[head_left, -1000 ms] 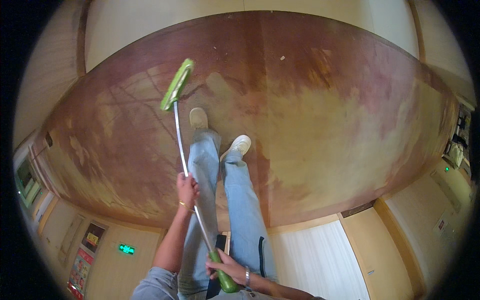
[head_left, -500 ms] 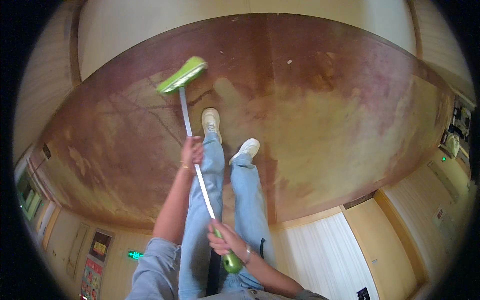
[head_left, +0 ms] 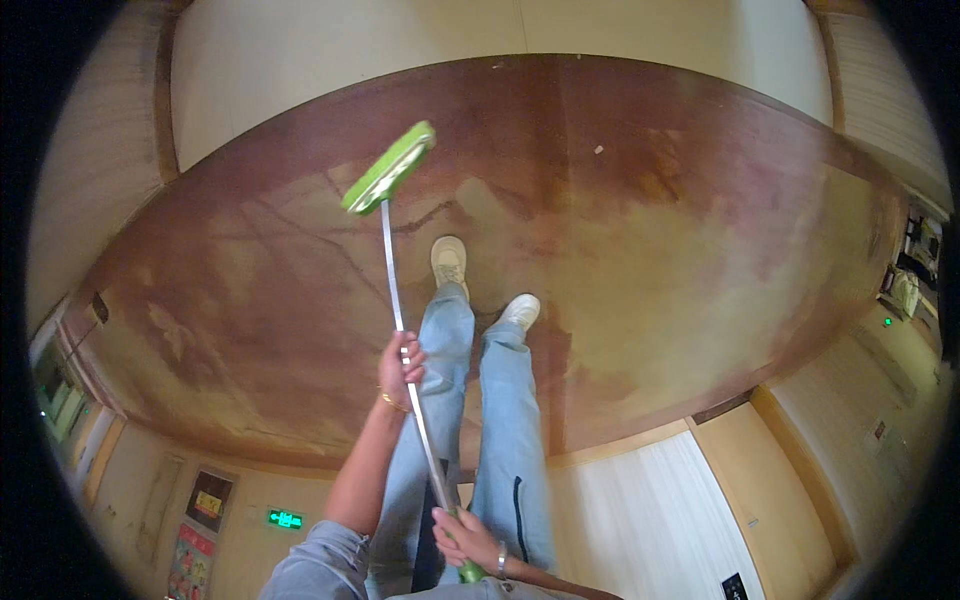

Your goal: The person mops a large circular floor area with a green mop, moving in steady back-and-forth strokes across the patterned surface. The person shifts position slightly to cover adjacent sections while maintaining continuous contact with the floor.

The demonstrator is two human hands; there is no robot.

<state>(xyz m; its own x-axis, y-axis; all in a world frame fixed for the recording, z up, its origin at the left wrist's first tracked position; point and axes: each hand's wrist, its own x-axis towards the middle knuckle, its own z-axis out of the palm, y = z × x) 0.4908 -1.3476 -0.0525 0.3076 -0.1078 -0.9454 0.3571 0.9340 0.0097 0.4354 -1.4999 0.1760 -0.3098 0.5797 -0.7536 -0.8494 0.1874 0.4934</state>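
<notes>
A long-handled floor brush with a green head and a whitish strip along it points away from me, to the left of my shoes. Whether its head touches the floor I cannot tell. My left hand is wrapped around the middle of its silver pole. Lower down, close to my body, my right hand grips the pole's end at the green handle. Most of that handle is hidden by the hand and the lower edge.
Reddish-brown and tan patterned carpet spreads around my white shoes. A small white scrap lies on it. Pale wall borders the far edge. Behind me are a wooden door and a green lit sign. Dark items stand far right.
Both hands have drawn back toward my body with the pole. The brush head is turned more steeply. The whole view has shifted a little, shoes and floor included.
</notes>
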